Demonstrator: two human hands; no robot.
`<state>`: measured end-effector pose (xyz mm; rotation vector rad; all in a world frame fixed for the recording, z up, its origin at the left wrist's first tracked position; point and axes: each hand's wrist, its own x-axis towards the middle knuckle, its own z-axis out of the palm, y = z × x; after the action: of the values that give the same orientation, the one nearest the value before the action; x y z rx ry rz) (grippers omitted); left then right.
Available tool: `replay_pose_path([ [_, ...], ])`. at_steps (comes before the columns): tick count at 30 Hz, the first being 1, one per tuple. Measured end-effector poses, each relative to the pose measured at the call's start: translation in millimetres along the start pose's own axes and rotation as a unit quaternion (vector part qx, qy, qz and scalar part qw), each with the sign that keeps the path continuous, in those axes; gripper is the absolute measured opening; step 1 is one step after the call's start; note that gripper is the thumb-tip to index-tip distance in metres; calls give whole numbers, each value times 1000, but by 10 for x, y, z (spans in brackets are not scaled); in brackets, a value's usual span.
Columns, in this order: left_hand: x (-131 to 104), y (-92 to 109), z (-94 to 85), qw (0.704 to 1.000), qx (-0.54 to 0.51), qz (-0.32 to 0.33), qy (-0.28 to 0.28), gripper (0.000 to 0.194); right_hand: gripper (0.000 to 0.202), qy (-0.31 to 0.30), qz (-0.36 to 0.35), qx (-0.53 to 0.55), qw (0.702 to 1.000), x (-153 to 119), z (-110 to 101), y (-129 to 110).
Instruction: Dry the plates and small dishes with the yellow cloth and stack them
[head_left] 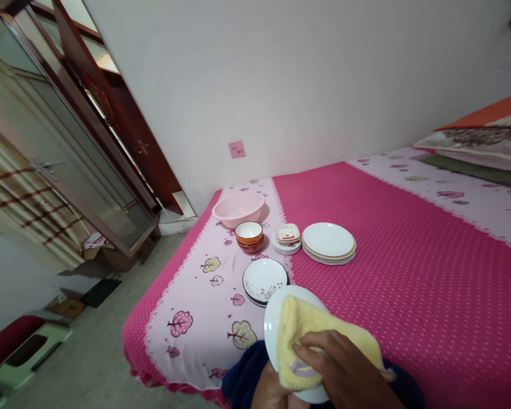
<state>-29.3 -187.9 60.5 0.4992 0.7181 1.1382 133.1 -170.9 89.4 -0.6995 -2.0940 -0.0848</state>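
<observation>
Near the bottom of the view, my left hand [270, 391] grips the lower edge of a white plate [271, 326], which is held tilted. My right hand [338, 363] presses a yellow cloth [306, 321] with a purple-trimmed edge onto the plate's face, fingers curled on the fabric. The cloth covers much of the plate. Just beyond it lies a stack of dark-rimmed plates with a floral pattern [264, 278]. Farther back are orange bowls [250, 237], small dishes [288, 234] on a pile of small plates [286, 249], and a stack of large white plates [329, 241].
A pink basin [239, 210] stands at the back left of the bed [387, 284], near the white wall. Pillows [485, 139] lie at the far right. Left of the bed are a grey floor [97, 346], a green stool [38, 346] and a glass door [68, 147].
</observation>
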Motion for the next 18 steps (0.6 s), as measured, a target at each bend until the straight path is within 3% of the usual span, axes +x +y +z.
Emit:
replay_pose_path([
  [6,10,-132,-63,997,68,-26,-15,47,41,10,46,-7,999,-18,114,142],
  [10,31,-161,-225,993,105,-48,-16,26,37,68,98,-13,993,-66,124,405],
  [12,44,-167,-301,991,119,-59,-31,21,29,112,162,2,980,-98,81,530],
  [14,47,-162,-337,990,113,-55,-58,21,27,125,298,45,945,-136,20,619],
  [15,43,-156,-335,992,95,-48,-72,24,32,117,383,83,912,-158,-10,647],
  [18,12,-126,-257,994,0,-33,-103,44,55,60,582,262,768,-262,-58,681],
])
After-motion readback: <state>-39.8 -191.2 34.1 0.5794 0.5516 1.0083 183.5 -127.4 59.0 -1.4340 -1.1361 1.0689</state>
